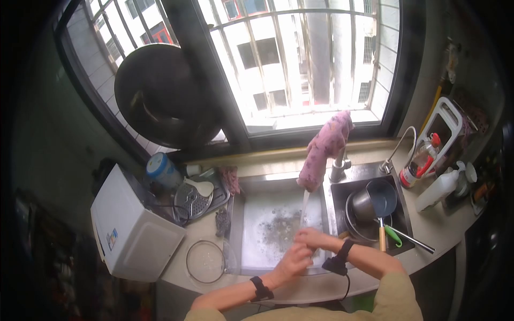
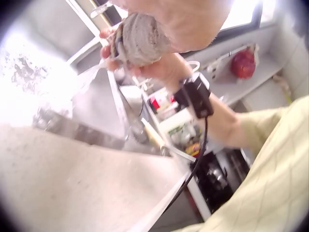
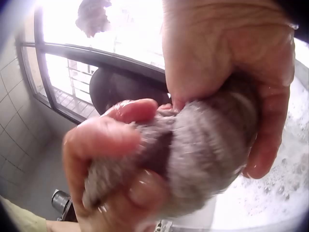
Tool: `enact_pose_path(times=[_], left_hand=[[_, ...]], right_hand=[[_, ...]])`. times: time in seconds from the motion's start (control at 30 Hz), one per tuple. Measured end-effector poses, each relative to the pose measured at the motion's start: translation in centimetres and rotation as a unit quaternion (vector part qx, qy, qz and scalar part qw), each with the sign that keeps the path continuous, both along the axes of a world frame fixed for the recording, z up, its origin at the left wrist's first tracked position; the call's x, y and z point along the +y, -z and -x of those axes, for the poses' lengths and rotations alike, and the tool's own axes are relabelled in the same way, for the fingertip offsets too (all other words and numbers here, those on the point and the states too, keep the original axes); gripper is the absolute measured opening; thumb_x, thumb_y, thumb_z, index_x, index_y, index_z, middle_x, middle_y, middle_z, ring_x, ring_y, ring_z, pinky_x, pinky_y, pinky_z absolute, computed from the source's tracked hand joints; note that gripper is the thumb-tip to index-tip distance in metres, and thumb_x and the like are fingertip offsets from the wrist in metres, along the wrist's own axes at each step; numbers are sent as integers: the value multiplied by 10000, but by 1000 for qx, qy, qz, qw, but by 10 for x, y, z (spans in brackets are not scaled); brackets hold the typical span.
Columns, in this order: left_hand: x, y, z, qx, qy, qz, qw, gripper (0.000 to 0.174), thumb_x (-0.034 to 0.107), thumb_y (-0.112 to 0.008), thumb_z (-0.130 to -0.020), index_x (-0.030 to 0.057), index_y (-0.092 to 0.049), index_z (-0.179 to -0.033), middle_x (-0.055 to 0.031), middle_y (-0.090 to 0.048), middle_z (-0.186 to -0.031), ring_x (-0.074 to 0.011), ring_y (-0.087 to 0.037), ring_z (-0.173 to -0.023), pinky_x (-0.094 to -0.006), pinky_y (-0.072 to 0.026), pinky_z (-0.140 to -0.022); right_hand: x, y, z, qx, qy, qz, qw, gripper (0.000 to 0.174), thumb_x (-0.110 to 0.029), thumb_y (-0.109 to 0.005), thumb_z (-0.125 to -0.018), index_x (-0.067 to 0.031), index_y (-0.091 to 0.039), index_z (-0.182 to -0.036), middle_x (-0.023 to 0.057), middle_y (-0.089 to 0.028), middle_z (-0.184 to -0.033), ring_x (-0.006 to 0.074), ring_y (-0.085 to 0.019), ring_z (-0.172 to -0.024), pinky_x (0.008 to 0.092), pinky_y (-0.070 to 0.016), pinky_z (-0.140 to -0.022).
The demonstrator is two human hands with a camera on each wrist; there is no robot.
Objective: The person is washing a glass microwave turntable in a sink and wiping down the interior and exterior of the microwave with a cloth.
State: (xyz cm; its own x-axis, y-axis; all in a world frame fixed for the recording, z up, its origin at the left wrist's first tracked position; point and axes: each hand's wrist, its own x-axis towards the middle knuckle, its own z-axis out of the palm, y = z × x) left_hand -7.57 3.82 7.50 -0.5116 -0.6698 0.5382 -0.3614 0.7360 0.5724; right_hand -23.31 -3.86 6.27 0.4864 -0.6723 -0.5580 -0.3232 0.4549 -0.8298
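Over the front of the sink [image 1: 284,270], both hands grip a wet grey rag [image 3: 207,150] twisted into a thick bundle. My left hand [image 1: 293,263] has its fingers wrapped round one end, seen at lower left in the right wrist view. The right hand [image 3: 227,53] clasps the other end from above. In the left wrist view the rag [image 2: 142,38] shows a darker stripe beside the right hand's fingers. From the head view the hands hide most of it. A thin water stream [image 1: 305,204] falls from the cloth-wrapped faucet [image 1: 321,155] into cloudy, sudsy water [image 1: 262,235].
The right basin holds a dark saucepan [image 1: 369,203] with a wooden handle. A round glass lid [image 1: 206,261] lies left of the sink, near a white box-shaped appliance [image 1: 139,230]. A white pump bottle [image 1: 438,190] stands at right. A wok [image 1: 160,96] hangs by the window.
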Motion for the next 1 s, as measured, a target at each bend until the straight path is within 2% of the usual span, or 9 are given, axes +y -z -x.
enact_pose_path(times=[0.07,0.1,0.13,0.17,0.23,0.33,0.5,0.6,1.0], left_hand=[[-10,-1,-9,54,-56,-27,997,362,3,-579,-731,37,-509,-1084,-174,-488,-1131,-329,-467,-1075,-385,-389,-901],[-9,-27,-20,162,-196,-293,922,375,64,-535,-806,20,-459,-1170,-154,-518,-1118,-269,-491,-1061,-342,-393,-900],[-16,-28,-32,217,-171,-421,864,377,127,-479,-868,3,-419,-1219,-127,-546,-1084,-216,-514,-1023,-295,-412,-867],[-20,-20,-37,161,-176,-369,898,360,164,-474,-889,-10,-420,-1199,-126,-555,-1064,-205,-553,-967,-292,-453,-820],[-9,-38,-50,299,-166,-661,668,349,210,-489,-895,-13,-435,-1158,-132,-552,-1061,-189,-577,-932,-299,-489,-766],[11,-47,-71,227,-174,-701,653,344,249,-501,-894,-5,-450,-1120,-130,-552,-1056,-178,-587,-912,-314,-505,-743],[20,-82,-92,225,-249,-678,654,255,186,-483,-897,7,-484,-1080,-88,-581,-1011,-173,-584,-897,-315,-493,-776],[13,-99,-113,321,-205,-638,669,283,165,-458,-893,2,-452,-1125,-114,-567,-1048,-207,-593,-921,-343,-498,-788],[-6,-142,-122,358,-106,-629,682,258,137,-509,-873,33,-464,-1104,-79,-558,-1052,-173,-566,-949,-311,-477,-826]], right_hand=[[-4,11,7,5,-28,155,988,363,-334,-472,-874,-15,-510,-1044,136,-567,-913,218,-614,-730,255,-480,-427],[4,-35,12,-29,4,-11,999,411,-375,-514,-863,-12,-474,-1052,114,-589,-767,167,-593,-513,246,-439,-329],[10,-38,13,-66,24,55,996,402,-383,-500,-877,-24,-463,-1055,87,-592,-705,101,-556,-451,201,-364,-300],[8,-51,13,-49,14,46,998,415,-371,-540,-856,-13,-475,-1054,109,-589,-741,154,-595,-558,254,-441,-406],[33,-69,11,-48,5,235,971,404,-327,-594,-819,-17,-495,-1057,137,-579,-826,226,-601,-751,323,-480,-621],[57,-66,14,-38,-99,355,929,400,-261,-649,-762,-43,-515,-1069,163,-531,-1026,302,-528,-926,348,-427,-800],[81,-99,46,7,-109,397,911,347,-134,-640,-752,-40,-522,-1064,146,-532,-997,299,-546,-892,364,-454,-770],[89,-116,73,108,-107,395,906,305,-102,-638,-742,-35,-543,-1024,130,-545,-981,294,-558,-863,361,-467,-742],[165,-240,98,296,-152,390,859,237,-85,-654,-718,-35,-569,-933,112,-565,-967,291,-572,-841,355,-475,-716]])
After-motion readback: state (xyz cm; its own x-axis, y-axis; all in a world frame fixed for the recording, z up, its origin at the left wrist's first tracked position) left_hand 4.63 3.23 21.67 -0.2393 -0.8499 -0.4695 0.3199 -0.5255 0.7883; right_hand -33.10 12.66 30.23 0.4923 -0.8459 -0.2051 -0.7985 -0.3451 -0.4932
